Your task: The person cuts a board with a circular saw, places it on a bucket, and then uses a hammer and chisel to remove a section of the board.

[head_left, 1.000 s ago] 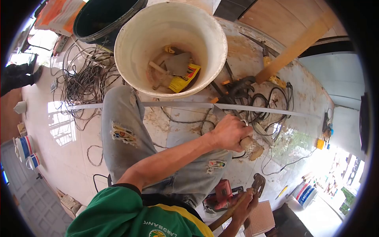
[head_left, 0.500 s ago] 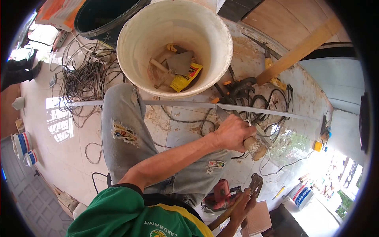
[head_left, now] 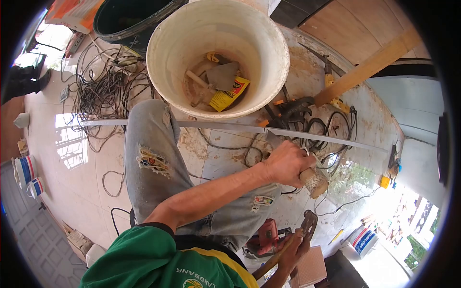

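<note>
My left hand (head_left: 288,164) is closed around a chisel-like tool with a thick, worn handle (head_left: 315,183). Its flat grey blade (head_left: 274,139) points away from me, with the tip at or very near a long thin grey strip (head_left: 221,126). The strip runs across the floor and passes out of sight behind my bent knee (head_left: 151,125). Low on the right, my right hand (head_left: 298,249) grips a hammer (head_left: 311,222) by its wooden handle, close below the metal head. The hammer head is apart from the chisel's handle end.
A large whitish bucket (head_left: 161,72) holds a yellow packet (head_left: 229,95) and tools. Tangled cables (head_left: 108,89) lie left, with clamps (head_left: 297,109) and a wooden plank (head_left: 367,65) right. A red power tool (head_left: 268,235) sits beside my leg. A person's legs (head_left: 24,79) show far left.
The view has shifted slightly, so the bucket appears a little farther right. Both hands keep their tools in nearly the same places.
</note>
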